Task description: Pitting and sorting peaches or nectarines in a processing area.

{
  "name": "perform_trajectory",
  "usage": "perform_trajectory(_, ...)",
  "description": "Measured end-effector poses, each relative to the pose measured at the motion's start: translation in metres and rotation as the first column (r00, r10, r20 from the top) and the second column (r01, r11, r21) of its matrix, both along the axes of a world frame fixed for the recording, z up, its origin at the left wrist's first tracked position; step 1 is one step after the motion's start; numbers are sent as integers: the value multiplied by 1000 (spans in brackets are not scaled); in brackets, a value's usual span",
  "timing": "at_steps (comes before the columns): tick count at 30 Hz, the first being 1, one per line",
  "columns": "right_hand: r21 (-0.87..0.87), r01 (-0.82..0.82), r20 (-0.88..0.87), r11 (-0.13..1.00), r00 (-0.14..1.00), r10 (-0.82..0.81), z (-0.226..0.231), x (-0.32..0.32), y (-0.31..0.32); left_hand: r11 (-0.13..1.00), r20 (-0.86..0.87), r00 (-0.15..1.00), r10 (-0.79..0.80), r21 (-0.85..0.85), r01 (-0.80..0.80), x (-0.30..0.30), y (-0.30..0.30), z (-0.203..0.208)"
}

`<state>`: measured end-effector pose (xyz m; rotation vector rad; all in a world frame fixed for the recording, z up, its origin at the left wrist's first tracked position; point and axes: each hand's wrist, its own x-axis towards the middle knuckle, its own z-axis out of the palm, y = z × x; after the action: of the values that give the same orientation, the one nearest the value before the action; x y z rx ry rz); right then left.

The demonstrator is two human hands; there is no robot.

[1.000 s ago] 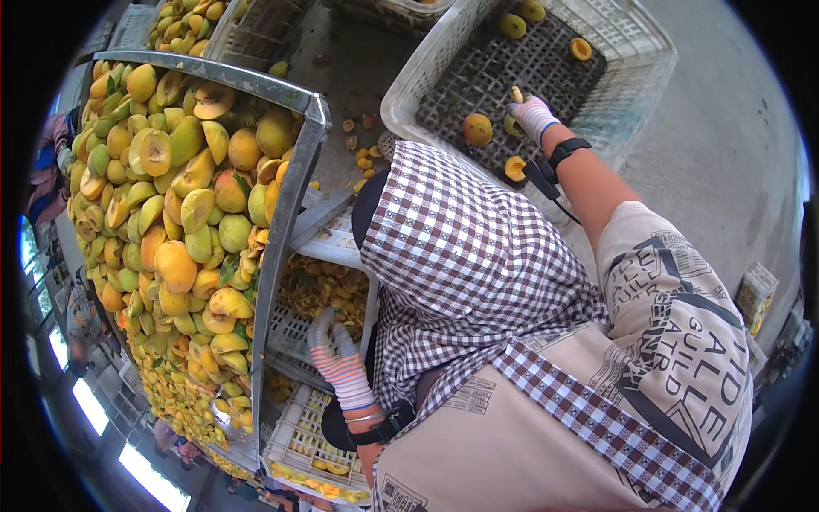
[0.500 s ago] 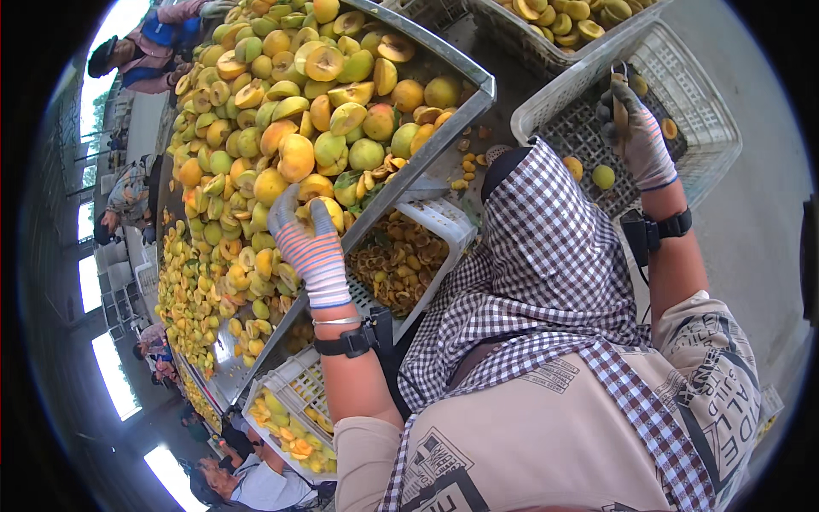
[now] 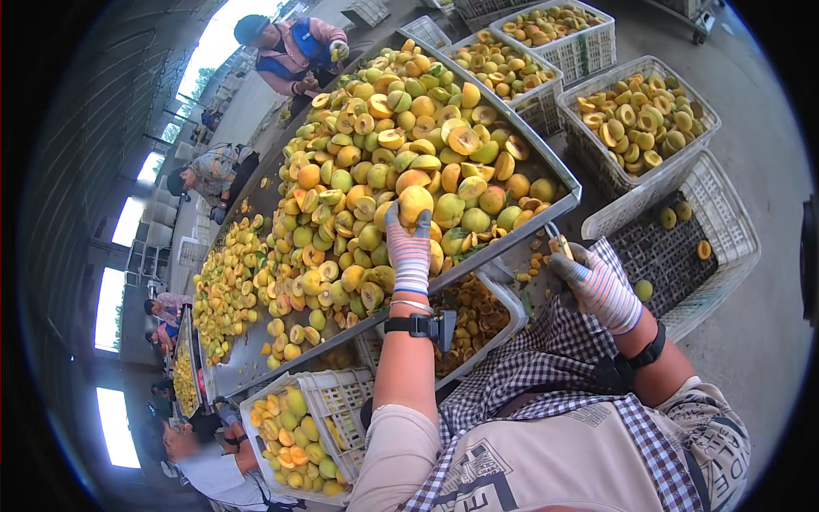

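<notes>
My left hand [image 3: 409, 252], in a striped glove with grey fingers, is closed around a whole yellow peach [image 3: 415, 202] at the near edge of the heap. My right hand [image 3: 593, 288], gloved the same way, grips a small pitting tool [image 3: 559, 246] with a light handle and a bent metal loop, just outside the table's rim. Many whole and halved peaches [image 3: 358, 183] cover the metal table [image 3: 559, 200]. The tool is apart from the peach in my left hand.
A grey crate [image 3: 729, 200] with a few peaches stands at my right. Crates of peach halves [image 3: 640, 124] are behind it. Below the table rim sits a bin of pits and scraps [image 3: 478, 320]. Another crate of peaches [image 3: 294, 435] is at lower left. Other people [image 3: 290, 51] work around the table.
My right hand has come from over the grey crate to the table's edge with the tool. My left hand now holds a peach up at the heap. The view has shifted.
</notes>
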<state>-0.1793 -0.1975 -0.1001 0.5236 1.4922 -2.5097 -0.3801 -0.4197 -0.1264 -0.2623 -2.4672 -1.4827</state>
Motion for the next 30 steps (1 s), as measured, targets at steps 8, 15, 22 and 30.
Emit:
perform_trajectory(8,180,-130,-32,975,990,138,-3,10,-39,35,25,814,-580,999,-6,91,-85,23)
perform_trajectory(15,239,-373,92,897,928,361,3,11,-103,-155,-1,834,-551,983,-101,119,-153,-20)
perform_trajectory(22,762,-404,-7,506,776,631,-6,-23,-159,-220,77,879,-470,954,-201,129,-155,-32)
perform_trajectory(30,998,-53,17,29,719,695,2,-54,-221,-26,106,916,-387,992,-126,138,-151,-46)
